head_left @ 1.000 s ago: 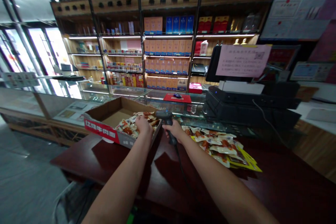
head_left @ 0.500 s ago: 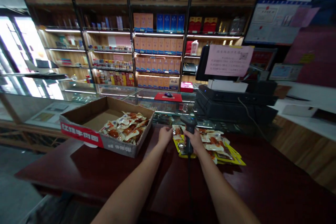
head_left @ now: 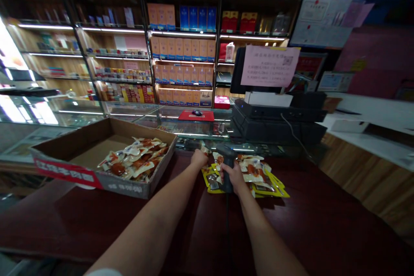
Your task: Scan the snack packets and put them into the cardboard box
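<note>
- Scanner stands upright over the packet pile on the counter, gripped by the right hand.
- Left hand closes on 1 packet at the pile's left edge.
- Box of packets sits well left.

Nothing is coming through sharply enough to read. White characters are running along the red strip on the cardboard box. Small print and a QR code are showing on the pink notice on the monitor. The lettering on the snack packets is blurring too.
</note>
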A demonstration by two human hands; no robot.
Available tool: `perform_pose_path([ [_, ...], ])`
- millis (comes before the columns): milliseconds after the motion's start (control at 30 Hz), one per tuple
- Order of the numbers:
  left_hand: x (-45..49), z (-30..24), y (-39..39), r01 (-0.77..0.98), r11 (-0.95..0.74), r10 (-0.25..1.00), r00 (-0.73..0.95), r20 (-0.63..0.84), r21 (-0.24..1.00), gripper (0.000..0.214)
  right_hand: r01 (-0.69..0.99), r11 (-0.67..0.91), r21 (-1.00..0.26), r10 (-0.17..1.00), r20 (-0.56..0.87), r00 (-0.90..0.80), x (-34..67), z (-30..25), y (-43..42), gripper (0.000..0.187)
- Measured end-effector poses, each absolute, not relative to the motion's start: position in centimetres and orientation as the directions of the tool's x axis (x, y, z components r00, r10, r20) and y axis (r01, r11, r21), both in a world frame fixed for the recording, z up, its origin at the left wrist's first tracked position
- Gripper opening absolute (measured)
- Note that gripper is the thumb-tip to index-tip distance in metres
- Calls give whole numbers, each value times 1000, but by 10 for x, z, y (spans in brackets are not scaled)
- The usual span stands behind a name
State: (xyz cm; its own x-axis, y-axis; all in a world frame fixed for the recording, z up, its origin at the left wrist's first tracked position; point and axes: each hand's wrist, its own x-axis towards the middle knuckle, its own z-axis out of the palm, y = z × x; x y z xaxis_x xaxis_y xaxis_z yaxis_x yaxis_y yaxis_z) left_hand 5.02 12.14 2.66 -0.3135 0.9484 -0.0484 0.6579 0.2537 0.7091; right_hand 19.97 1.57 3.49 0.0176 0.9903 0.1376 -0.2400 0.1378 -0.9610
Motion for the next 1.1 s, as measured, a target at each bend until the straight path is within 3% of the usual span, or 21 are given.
perform_pose_path([
  [67, 39, 21, 119, 539, 173, 951, -309, 2, 825, 51, -238, 126, -963, 992, 128, 9, 200, 36, 15, 29],
  [167, 23, 5, 102, 117, -56, 967, -242, 83, 992, 45, -220, 99, -970, 995, 103, -5, 198, 38, 12, 28],
  [233, 16, -5, 85, -188, -171, 977, -163, 141, 967, 47, -192, 76, -978, 996, 83, -25, 196, 39, 10, 28],
  [333, 11, -14, 68, -396, -201, 978, -126, 164, 896, 50, -189, 68, -980, 994, 83, -71, 191, 37, 7, 28],
  [533, 11, -12, 65, -458, -194, 980, -122, 155, 868, 48, -206, 74, -976, 990, 97, -103, 184, 29, 4, 33],
  [933, 12, -18, 66, -323, -236, 970, -127, 205, 916, 41, -211, 95, -973, 989, 116, -90, 182, 38, -6, 31],
  [1100, 11, -19, 67, -350, -234, 972, -109, 209, 907, 41, -202, 110, -973, 987, 132, -96, 183, 37, -5, 27],
])
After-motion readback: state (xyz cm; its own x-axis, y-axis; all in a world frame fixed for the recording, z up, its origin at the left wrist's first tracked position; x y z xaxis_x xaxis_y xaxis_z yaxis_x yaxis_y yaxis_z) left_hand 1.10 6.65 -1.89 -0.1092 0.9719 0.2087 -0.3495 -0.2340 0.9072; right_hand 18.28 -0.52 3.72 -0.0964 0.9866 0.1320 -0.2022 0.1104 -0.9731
